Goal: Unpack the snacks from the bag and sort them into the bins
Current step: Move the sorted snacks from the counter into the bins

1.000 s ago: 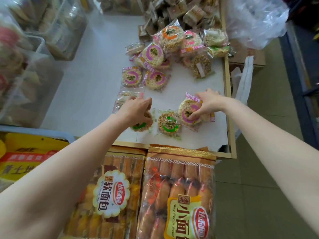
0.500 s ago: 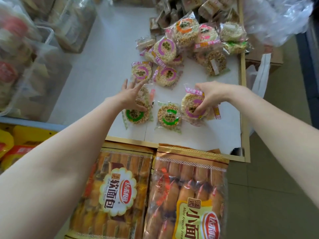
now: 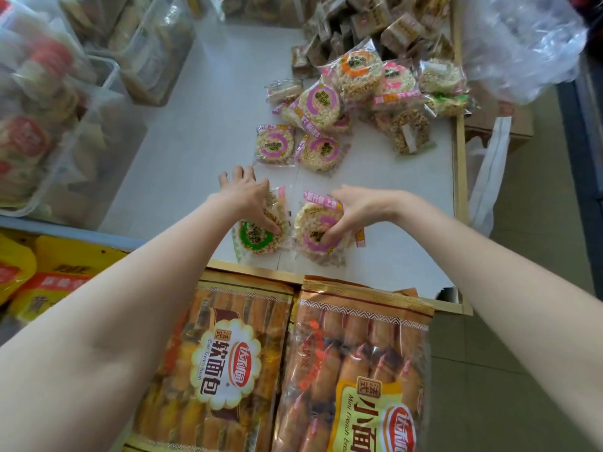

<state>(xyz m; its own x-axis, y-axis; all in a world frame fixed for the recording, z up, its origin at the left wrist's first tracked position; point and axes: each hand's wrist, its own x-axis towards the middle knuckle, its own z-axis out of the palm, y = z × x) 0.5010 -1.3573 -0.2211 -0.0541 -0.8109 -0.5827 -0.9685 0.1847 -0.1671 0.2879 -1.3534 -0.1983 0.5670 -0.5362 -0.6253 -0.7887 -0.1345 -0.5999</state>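
Observation:
Round puffed-rice cakes in clear wrappers lie on the white table. My left hand rests with fingers spread on a green-labelled rice cake packet, and its thumb presses the packet's right side. My right hand curls its fingers round a purple-labelled rice cake packet just right of the green one, near the table's front edge. Two more purple-labelled packets lie just beyond my hands. A heap of mixed rice cake packets sits further back.
Clear plastic bins holding snacks stand along the left. A crumpled clear plastic bag hangs at the top right, past the table's wooden edge. Two large bread packs lie in front of the table, with yellow packs at the left.
My right hand has drawn the purple-labelled packet left and nearer, over where a second green-labelled packet lay; that packet no longer shows. My left hand has settled onto the green packet.

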